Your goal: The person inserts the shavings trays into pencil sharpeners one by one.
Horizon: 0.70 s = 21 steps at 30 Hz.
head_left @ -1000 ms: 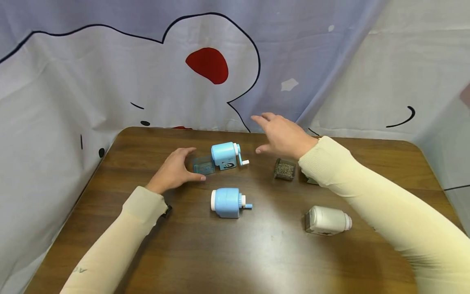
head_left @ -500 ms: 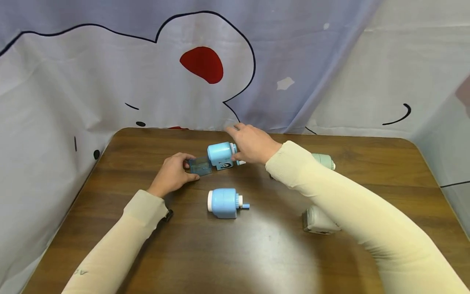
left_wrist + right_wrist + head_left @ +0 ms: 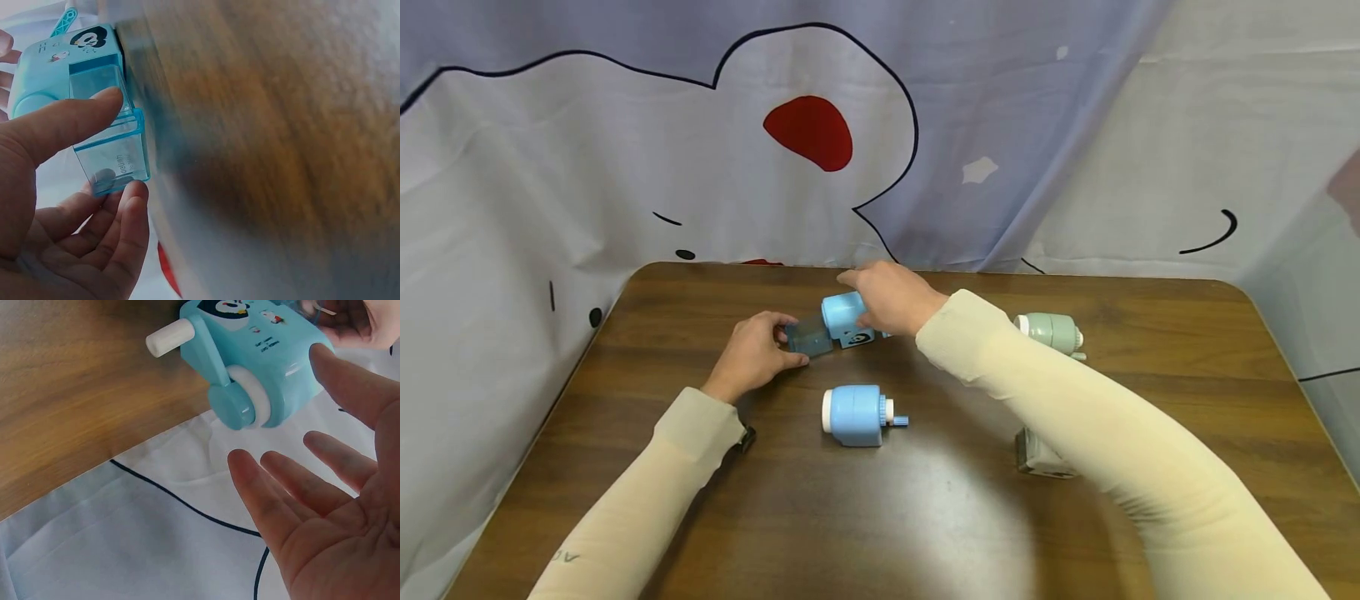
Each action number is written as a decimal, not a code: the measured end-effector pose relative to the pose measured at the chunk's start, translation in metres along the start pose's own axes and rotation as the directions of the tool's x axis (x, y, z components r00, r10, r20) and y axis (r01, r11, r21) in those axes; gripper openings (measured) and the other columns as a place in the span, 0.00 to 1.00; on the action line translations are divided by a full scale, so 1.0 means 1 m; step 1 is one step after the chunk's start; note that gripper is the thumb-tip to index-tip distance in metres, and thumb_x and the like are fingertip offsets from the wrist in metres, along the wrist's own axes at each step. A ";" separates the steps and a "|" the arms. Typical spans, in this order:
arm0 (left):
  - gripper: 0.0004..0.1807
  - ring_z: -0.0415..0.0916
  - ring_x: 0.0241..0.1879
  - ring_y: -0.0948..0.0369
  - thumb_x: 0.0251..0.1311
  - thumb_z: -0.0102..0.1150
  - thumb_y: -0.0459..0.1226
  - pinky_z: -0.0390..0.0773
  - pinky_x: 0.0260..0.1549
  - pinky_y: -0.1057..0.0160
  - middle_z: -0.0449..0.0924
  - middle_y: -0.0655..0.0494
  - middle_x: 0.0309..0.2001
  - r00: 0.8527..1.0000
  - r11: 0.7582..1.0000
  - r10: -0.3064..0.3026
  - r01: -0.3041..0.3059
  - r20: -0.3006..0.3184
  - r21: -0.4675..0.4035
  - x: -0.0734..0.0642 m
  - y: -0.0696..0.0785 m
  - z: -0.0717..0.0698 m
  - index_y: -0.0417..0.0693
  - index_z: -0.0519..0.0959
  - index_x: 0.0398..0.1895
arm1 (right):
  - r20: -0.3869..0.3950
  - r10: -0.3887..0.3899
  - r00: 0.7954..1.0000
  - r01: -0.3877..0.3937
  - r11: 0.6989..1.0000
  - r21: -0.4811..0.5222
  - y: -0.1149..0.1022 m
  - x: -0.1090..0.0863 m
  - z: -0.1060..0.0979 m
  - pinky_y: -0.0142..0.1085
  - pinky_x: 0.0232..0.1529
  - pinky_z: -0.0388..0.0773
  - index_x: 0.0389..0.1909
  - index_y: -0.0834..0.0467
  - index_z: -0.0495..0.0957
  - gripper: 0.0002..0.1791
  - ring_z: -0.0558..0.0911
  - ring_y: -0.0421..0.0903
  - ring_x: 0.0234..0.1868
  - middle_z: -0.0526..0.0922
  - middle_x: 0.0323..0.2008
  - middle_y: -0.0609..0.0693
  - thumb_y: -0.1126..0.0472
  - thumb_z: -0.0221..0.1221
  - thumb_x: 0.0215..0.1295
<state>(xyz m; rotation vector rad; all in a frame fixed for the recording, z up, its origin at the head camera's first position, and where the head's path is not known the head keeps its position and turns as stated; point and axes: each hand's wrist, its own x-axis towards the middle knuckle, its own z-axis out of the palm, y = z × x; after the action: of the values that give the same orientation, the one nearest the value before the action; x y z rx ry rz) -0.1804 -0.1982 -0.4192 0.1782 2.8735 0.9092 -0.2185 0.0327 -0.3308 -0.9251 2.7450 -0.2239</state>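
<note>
A light-blue crank pencil sharpener (image 3: 841, 315) with a panda picture lies near the table's back. Its see-through blue shavings drawer (image 3: 115, 162) is pulled partly out of the left end. My left hand (image 3: 752, 354) pinches that drawer, thumb on one side and fingertips at the opposite edge. Over the sharpener's right end is my right hand (image 3: 895, 296), its fingers extended. In the right wrist view the thumb (image 3: 340, 372) meets the sharpener's body, while the other fingers stand off it. The crank (image 3: 209, 350) with its white knob points away from the palm.
A second blue sharpener (image 3: 856, 415) lies in front of both hands. Farther right are a green sharpener (image 3: 1051, 331) and a white one (image 3: 1043, 457), partly behind the right sleeve (image 3: 1060, 400). A printed curtain (image 3: 700, 167) hangs behind the table (image 3: 760, 517).
My right hand has moved left and down to the panda sharpener. My left fingers have closed in on its drawer. The right sleeve now hides the small box of grains seen earlier.
</note>
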 end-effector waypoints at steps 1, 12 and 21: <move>0.33 0.74 0.42 0.52 0.49 0.79 0.39 0.75 0.43 0.53 0.79 0.46 0.44 1.000 1.000 -0.002 0.002 0.004 0.001 0.000 0.000 0.000 0.37 0.79 0.58 | 0.004 0.001 1.000 -0.001 1.000 0.004 -0.001 0.001 0.001 0.41 0.62 0.73 0.72 0.57 0.68 0.38 0.76 0.51 0.64 0.76 0.65 0.53 0.57 0.71 0.62; 0.33 0.74 0.42 0.52 0.49 0.79 0.39 0.76 0.42 0.53 0.79 0.45 0.44 0.999 0.999 0.033 -0.033 0.002 -0.023 0.000 0.002 0.002 0.35 0.78 0.58 | 0.012 0.006 1.000 -0.006 1.000 -0.024 -0.006 0.005 0.007 0.42 0.56 0.77 0.70 0.55 0.71 0.35 0.81 0.52 0.55 0.81 0.59 0.53 0.57 0.70 0.63; 0.33 0.75 0.43 0.52 0.50 0.78 0.38 0.77 0.44 0.52 0.80 0.44 0.45 0.999 0.999 0.031 -0.031 0.007 -0.019 0.004 0.007 0.003 0.35 0.78 0.59 | -0.003 0.020 1.000 -0.020 1.000 -0.023 -0.006 0.005 0.010 0.43 0.54 0.78 0.67 0.54 0.75 0.32 0.82 0.51 0.52 0.83 0.56 0.53 0.58 0.71 0.62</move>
<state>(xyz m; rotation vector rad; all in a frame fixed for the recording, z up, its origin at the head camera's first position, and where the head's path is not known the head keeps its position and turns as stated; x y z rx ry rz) -0.1830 -0.1902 -0.4176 0.2248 2.8615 0.9391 -0.2161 0.0248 -0.3395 -0.9029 2.7639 -0.1908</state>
